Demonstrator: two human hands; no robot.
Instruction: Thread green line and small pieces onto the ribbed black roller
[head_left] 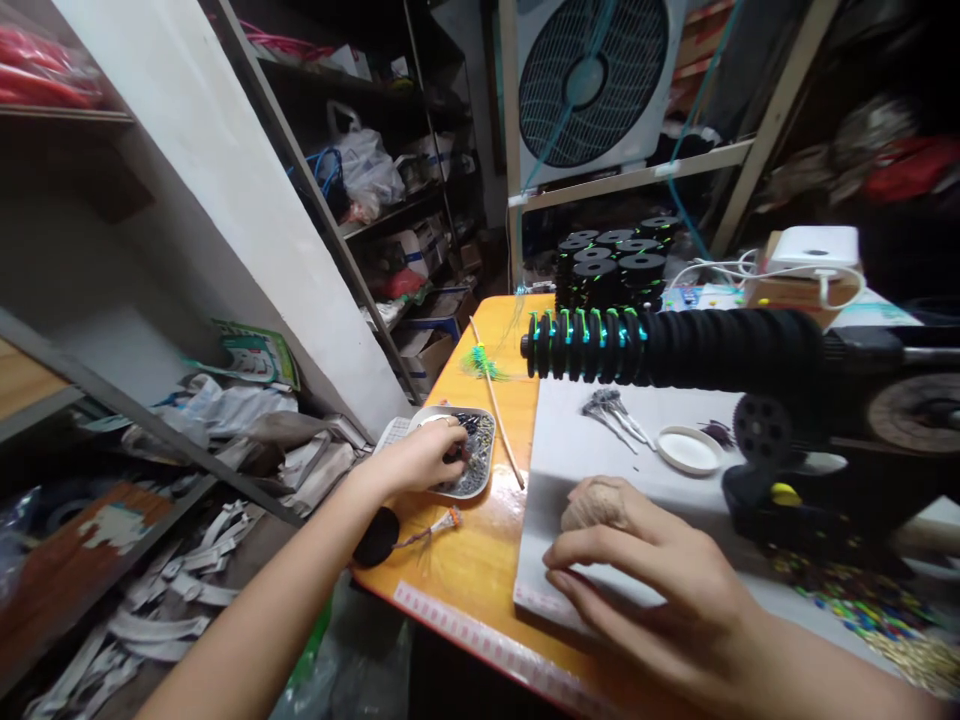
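Left hand (426, 455) sat in mid-frame tray (471, 492), grip unclear; small pieces (482, 438) wanted light fingertips. Right hand (686, 560), lower right: fingers narrow, hold unclear.

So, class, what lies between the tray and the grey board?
In the head view, a thin stick lies between them on the orange table.

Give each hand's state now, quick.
Left hand: fingers curled in the tray of small parts; any grip cannot be told.
Right hand: thumb and finger nearly together; holding anything cannot be told.
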